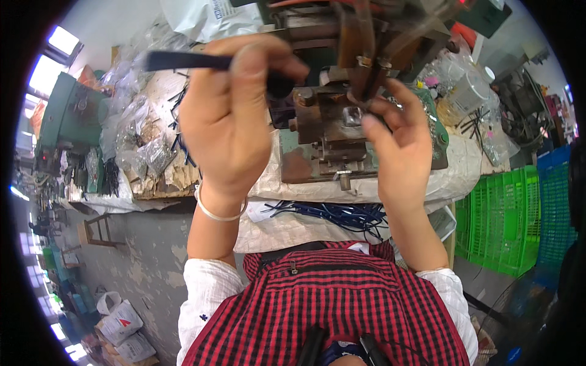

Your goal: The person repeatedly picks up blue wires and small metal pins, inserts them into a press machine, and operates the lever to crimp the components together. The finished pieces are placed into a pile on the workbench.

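My left hand (229,122), raised on the left of a bench press machine (332,116), is closed around a dark strap (189,61). The strap's flat end sticks out to the left past my thumb, and a dark, blurred part shows beyond my fingers. On the machine's right side, my right hand (403,134) is at the work area with thumb and fingers curled together. Something dark and thin lies at the fingertips, too blurred to name. Beside the thumb, a small shiny block (352,116) sits on the machine bed, under the brown upright parts.
Dark blue straps (336,216) lie in a bundle on a covered shelf below the bench edge. Plastic bags of small parts (149,155) crowd the left side. A clear tub (470,91) stands at right, above green crates (500,219) and blue crates (555,207).
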Demonstrator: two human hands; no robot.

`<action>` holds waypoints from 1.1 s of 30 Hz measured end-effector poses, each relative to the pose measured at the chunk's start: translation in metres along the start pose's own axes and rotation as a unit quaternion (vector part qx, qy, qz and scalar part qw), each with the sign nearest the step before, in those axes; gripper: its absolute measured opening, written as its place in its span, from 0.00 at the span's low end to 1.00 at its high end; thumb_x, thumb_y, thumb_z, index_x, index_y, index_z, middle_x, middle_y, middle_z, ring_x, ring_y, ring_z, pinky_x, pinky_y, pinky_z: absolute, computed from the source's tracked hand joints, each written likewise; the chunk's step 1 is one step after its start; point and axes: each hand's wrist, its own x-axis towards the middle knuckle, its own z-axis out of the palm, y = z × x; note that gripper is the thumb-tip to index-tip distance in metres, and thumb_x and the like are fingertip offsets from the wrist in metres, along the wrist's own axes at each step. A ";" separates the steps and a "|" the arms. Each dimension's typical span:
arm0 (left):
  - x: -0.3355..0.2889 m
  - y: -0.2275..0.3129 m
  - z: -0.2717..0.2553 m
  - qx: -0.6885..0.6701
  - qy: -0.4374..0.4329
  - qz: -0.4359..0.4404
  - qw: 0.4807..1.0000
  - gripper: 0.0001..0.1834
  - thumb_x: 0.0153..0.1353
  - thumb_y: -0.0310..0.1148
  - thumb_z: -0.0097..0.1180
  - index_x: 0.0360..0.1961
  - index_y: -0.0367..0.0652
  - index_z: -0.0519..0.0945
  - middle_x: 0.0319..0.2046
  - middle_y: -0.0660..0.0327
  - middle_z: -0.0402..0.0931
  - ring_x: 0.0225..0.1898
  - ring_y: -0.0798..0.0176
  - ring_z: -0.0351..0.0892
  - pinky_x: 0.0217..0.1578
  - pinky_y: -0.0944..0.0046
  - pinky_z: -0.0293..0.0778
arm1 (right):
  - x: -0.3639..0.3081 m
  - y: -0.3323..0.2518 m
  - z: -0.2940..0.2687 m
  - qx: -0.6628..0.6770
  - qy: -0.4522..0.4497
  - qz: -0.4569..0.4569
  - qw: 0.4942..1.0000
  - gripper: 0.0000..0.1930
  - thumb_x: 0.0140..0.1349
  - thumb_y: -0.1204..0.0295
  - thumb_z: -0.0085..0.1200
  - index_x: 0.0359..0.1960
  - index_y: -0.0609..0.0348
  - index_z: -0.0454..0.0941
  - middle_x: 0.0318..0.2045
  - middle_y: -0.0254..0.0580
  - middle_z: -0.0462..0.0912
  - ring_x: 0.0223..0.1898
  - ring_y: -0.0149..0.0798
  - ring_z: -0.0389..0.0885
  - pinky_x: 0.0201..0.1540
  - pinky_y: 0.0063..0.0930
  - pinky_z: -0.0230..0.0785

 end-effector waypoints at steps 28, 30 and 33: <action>-0.065 0.043 0.065 -0.461 -0.063 -0.686 0.560 0.19 0.74 0.51 0.49 0.34 0.49 0.77 0.21 0.65 0.79 0.14 0.74 0.71 0.12 0.76 0.59 | 0.031 0.070 -0.151 -0.404 0.156 0.039 0.901 0.07 0.64 0.71 0.61 0.40 0.62 0.83 0.32 0.39 0.86 0.35 0.31 0.82 0.42 0.25 0.72; -0.068 0.039 0.070 -0.467 -0.062 -0.670 0.573 0.18 0.74 0.50 0.50 0.34 0.48 0.77 0.22 0.64 0.80 0.15 0.73 0.71 0.13 0.75 0.60 | 0.029 0.077 -0.152 -0.448 0.128 0.012 0.885 0.08 0.64 0.71 0.60 0.41 0.61 0.84 0.34 0.41 0.86 0.37 0.36 0.83 0.43 0.29 0.73; -0.072 0.036 0.068 -0.506 -0.079 -0.650 0.562 0.19 0.74 0.49 0.49 0.36 0.44 0.77 0.23 0.62 0.81 0.16 0.70 0.75 0.14 0.75 0.65 | 0.030 0.080 -0.151 -0.543 0.076 -0.057 0.835 0.09 0.62 0.72 0.59 0.42 0.59 0.85 0.40 0.47 0.87 0.45 0.50 0.83 0.49 0.39 0.73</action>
